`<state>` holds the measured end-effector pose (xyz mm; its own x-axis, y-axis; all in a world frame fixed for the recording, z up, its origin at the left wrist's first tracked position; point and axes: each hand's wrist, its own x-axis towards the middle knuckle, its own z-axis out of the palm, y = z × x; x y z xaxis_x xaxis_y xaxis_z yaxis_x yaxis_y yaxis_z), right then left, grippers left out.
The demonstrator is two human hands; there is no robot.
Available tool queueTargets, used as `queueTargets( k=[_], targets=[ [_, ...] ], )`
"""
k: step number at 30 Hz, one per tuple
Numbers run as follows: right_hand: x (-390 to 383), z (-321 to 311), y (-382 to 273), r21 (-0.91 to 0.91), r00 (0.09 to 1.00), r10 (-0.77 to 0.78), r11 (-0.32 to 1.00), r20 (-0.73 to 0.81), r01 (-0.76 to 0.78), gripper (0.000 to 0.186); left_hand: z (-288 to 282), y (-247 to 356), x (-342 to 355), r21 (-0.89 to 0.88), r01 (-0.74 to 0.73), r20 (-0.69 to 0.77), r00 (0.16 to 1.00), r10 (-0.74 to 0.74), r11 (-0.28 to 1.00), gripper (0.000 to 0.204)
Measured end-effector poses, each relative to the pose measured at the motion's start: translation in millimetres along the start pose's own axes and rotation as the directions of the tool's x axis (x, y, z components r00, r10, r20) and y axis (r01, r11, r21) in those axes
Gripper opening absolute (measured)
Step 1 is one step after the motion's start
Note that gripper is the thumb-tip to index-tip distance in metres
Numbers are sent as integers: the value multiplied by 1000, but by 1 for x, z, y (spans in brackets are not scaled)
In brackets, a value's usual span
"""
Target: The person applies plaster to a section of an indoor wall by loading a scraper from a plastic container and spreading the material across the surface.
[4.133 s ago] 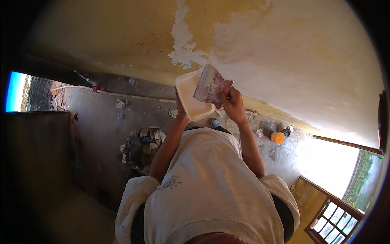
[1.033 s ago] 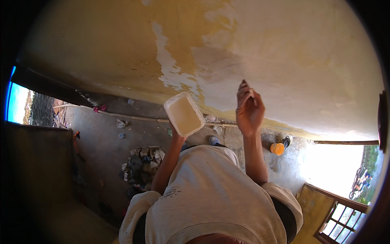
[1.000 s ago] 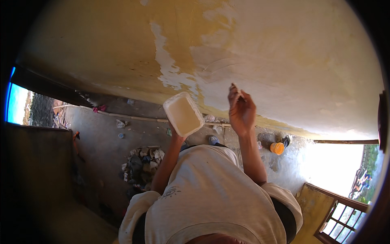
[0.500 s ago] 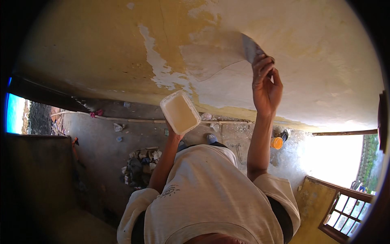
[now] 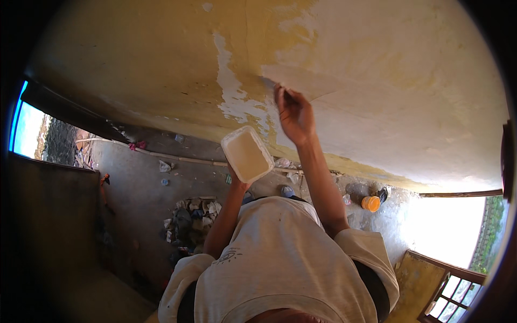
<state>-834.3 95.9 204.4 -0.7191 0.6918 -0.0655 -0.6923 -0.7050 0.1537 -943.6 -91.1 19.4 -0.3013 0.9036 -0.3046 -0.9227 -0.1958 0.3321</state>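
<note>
My right hand [image 5: 297, 118] is raised to the wall [image 5: 388, 102], fingers closed round a putty knife. Little of the putty knife [image 5: 268, 81] shows, its thin grey blade lying nearly flat against the wall, by the edge of a smooth pale coat. My left hand [image 5: 237, 178] grips a rounded rectangular white tub [image 5: 248, 155] from beneath, its open top facing up. Inside the tub is a smooth cream-coloured paste, and the rim is crusted. Left of the blade, the old yellow paint carries an irregular pale patch [image 5: 232, 89].
A long pole [image 5: 188, 160] lies along the foot of the wall. On the floor are a rubble heap [image 5: 194, 220], an orange bucket [image 5: 370, 203] and crumpled plastic [image 5: 165, 166]. Bright doorways stand at both sides, with a barred window [image 5: 458, 296] lower right.
My right hand has swept the putty knife left and slightly down along the wall, turning its blade nearly edge-on. The tub has shifted slightly right and down in the picture as the view moved.
</note>
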Motion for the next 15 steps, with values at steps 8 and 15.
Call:
queueTargets(
  k=[8,15],
  targets=[
    [-85,135,-39,278,826,-121,959,551,-45,22,-23,-3,1,-9,21,-35,999,-21,1000,59],
    [-95,-21,-19,-483,957,-290,834,27,266,25,-18,-4,-2,-26,21,7,1000,-20,999,59]
  ],
)
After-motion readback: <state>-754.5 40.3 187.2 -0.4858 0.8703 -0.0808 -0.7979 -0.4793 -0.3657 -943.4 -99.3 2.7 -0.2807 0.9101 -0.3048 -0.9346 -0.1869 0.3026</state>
